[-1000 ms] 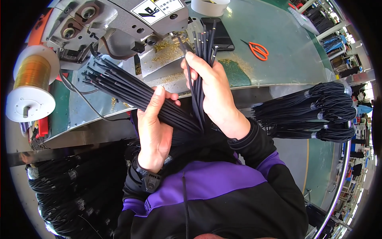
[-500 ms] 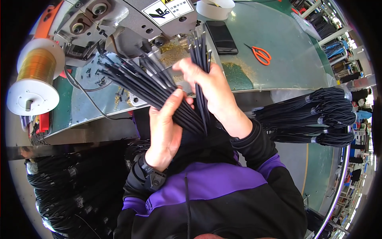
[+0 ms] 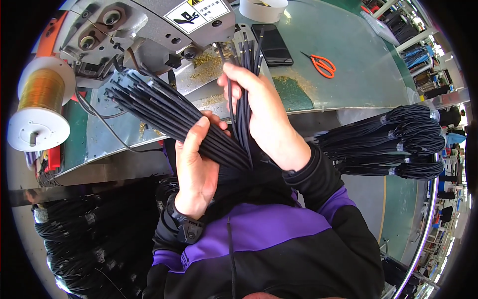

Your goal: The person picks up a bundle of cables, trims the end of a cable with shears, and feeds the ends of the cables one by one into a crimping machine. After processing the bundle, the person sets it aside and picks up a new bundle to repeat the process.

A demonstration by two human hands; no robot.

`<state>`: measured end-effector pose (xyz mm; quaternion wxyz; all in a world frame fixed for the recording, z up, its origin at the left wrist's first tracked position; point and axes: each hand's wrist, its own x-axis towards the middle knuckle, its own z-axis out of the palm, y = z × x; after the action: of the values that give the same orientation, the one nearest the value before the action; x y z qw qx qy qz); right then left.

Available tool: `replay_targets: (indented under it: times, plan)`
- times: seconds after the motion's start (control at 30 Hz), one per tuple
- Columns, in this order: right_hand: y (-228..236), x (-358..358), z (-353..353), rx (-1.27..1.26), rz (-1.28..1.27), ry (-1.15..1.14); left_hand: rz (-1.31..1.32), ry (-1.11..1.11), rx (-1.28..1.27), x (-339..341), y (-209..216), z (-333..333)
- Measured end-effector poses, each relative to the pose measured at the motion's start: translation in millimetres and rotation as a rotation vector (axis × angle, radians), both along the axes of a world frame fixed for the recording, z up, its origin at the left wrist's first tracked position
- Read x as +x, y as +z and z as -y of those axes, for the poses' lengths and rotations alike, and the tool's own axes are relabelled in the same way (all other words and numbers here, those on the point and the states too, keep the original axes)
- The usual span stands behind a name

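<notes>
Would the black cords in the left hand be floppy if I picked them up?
Probably a bit stiff near the tips: beyond the left hand, the black cords stick out nearly straight. Longer lengths may flop, since the similar cords at the right curl into loops.

The black cords [image 3: 162, 112] are thin, round and smooth-looking, gathered in two groups. The thicker group lies in the left hand [image 3: 196, 167], its cords nearly parallel and slanting up to the left, their ends fanned unevenly over the bench [image 3: 343, 92], a few with paler spots. The smaller group [image 3: 242, 119] stands more steeply in the right hand [image 3: 266, 107], its upper ends spread apart and marked with small light bands. One cord [image 3: 222, 53] stands apart from these, pinched at the thumb, its tip just below the machine head [image 3: 209, 20]. Lower down, both groups converge into a V; whether they join there is hidden.
</notes>
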<state>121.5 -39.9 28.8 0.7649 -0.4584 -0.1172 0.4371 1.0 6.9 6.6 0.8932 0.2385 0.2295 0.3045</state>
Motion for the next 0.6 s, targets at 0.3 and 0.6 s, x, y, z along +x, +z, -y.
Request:
replay_targets:
  times: [0.3,0.6]
  plan:
    - [-3.7,-10.9,12.5,-0.127,0.345,0.062,-0.062,-0.094,0.132,8.5,-11.0,8.9]
    - [-5.2,-5.7,3.4,-0.040,0.225,-0.149,-0.082,-0.052,0.077,1.2,-2.3,1.0]
